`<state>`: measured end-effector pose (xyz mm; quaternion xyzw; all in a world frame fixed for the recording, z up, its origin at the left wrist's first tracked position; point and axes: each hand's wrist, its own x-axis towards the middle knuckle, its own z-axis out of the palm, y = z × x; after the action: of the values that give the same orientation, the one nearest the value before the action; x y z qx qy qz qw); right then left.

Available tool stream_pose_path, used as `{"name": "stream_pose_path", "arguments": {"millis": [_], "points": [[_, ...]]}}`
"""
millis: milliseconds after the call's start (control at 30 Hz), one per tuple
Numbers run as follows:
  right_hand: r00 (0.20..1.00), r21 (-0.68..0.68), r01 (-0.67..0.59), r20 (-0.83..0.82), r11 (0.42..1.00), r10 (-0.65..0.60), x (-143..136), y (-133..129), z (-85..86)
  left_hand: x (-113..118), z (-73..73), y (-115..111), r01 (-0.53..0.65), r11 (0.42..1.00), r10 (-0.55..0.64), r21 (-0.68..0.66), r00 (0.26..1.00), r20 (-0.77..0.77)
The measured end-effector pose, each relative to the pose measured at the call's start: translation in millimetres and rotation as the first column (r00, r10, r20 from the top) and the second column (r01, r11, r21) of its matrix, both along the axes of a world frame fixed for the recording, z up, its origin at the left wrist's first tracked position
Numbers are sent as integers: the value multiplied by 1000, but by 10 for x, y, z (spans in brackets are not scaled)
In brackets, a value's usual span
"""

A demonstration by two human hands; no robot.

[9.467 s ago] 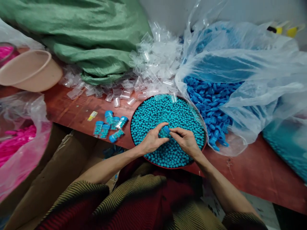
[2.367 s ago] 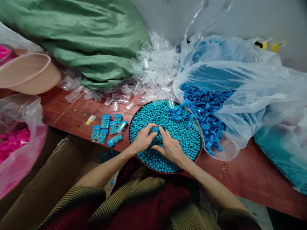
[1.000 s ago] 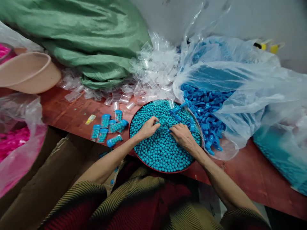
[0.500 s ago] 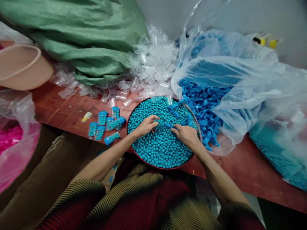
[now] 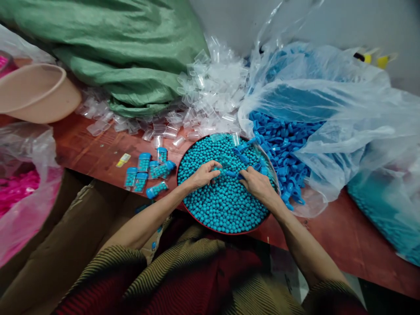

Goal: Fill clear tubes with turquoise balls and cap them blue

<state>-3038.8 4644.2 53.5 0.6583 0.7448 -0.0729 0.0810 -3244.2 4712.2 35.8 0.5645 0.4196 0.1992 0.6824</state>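
Observation:
A round red-rimmed tray full of small turquoise balls lies in front of me. Over the balls, my left hand curls its fingers and thumb around a small clear plastic tube, hard to make out against them. My right hand pinches a blue plastic cap, its tip pointing at the tube. Whether cap and tube touch I cannot tell. More blue caps lie on the balls at the tray's upper right, by an empty clear tube.
Several capped, ball-filled tubes sit left of the tray on the red table. Behind are heaped clear tubes and a green sack. An open bag of blue caps borders the right. A beige tub stands far left.
The whole view has shifted slightly, so things appear a little further right. My right hand has turned slightly at the cap; my left hand keeps nearly the same pose over the tray.

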Motion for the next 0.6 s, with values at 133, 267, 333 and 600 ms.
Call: {"name": "stream_pose_path", "arguments": {"millis": [133,267,333,600], "points": [[998,104,59,29,993,-62,-13,-42,46,-20,23,0,60,976,-37,-209,993,113],[998,51,47,44,998,-49,-97,-63,44,-2,43,-19,65,975,-36,-215,990,133],[999,-14,30,16,999,-30,-110,-53,11,6,47,-35,76,978,-50,-196,990,135],[980,-142,-163,-141,976,143,34,-59,-8,-18,21,-41,109,994,-107,-27,992,59]]}}
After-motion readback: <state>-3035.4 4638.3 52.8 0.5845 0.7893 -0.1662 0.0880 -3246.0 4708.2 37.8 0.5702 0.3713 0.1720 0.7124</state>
